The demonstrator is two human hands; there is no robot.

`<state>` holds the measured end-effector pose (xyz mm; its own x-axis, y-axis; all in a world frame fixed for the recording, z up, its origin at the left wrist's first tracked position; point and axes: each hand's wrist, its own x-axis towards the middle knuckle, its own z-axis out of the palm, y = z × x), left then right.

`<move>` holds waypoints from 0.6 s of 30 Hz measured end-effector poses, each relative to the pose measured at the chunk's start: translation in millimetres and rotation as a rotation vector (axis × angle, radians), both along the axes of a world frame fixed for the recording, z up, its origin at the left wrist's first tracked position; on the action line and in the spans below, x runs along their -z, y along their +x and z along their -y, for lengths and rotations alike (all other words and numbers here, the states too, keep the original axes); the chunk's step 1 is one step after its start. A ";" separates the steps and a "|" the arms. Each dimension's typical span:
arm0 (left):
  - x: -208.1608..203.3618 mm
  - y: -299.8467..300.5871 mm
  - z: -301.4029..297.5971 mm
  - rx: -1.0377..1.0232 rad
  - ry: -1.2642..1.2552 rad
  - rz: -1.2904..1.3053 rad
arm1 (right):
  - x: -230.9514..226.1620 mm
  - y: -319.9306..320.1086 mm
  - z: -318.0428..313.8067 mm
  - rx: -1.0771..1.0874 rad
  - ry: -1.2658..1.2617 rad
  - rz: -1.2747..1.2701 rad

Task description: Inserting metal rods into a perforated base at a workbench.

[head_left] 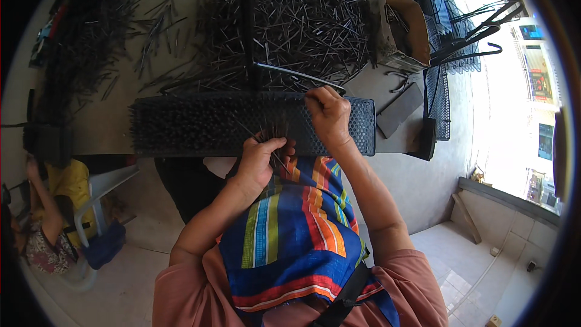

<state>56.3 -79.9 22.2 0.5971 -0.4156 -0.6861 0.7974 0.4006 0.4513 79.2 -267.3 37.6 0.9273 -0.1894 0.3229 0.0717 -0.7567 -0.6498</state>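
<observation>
A long black perforated panel [363, 124] lies along the near edge of the work table. Thin dark strips [181, 124] stand packed upright over its left part, while round holes show at its right end. My left hand [261, 154] is closed round a loose bunch of thin dark strips [279, 130] at the panel's near edge, their ends fanning out. Above the panel's right part, my right hand [328, 112] has its fingers pinched together near the far rim. Whatever sits between those fingertips is too small or hidden to make out.
Behind the panel lies a big heap of loose dark strips [302, 24]. A dark upright post [245, 18] rises before it. An open box [402, 30], wire racks [445, 12] and a flat dark plate [399, 109] are at the right. Another person [51, 236] sits at the left.
</observation>
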 end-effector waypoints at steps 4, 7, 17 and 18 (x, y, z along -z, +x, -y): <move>0.9 0.0 -1.1 0.000 0.010 -0.031 | -4.1 7.6 5.5 -0.136 0.018 -0.037; 1.5 1.8 -0.3 0.026 0.012 0.010 | -7.1 7.4 0.8 -0.095 -0.040 -0.042; -1.9 -0.1 0.2 0.027 0.046 0.003 | -5.9 8.4 5.3 -0.140 -0.167 -0.105; -1.3 -0.2 0.0 0.022 0.040 0.001 | -7.5 7.1 3.5 -0.126 -0.167 -0.104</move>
